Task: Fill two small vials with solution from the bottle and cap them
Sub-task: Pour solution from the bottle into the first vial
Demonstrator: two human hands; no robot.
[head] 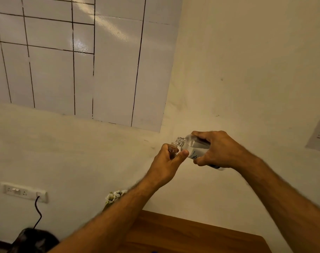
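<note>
- Right hand (217, 150) is wrapped around the clear bottle (194, 146), fingers over the top and thumb underneath, so it's clamped on it; bottle is tipped over toward the left with its open neck pointing down-left, some clear liquid visible inside and a bit of dark lettering on the label
- Left hand (166, 161) is closed around a small glass vial (173, 148), thumb pressed up along its side; vial stands pretty much upright with its open mouth just under the bottle's neck, the two rims touching or very nearly so, can't quite tell which
- both hands are held up in the air in front of the cream wall (246, 70), well above the wooden surface (183, 234) at the bottom of the view
- big white sheet (82, 61) with dark grid lines is stuck on the wall upper left; another paper (319, 136) with printed lines pokes in at the right edge
- lower left: white socket strip (24, 191) with a black cable (38, 212) plugged in, running down to a dark blurry object (35, 240)
- some small white flowers (114, 196) peek out behind the left forearm; only one vial shows
</note>
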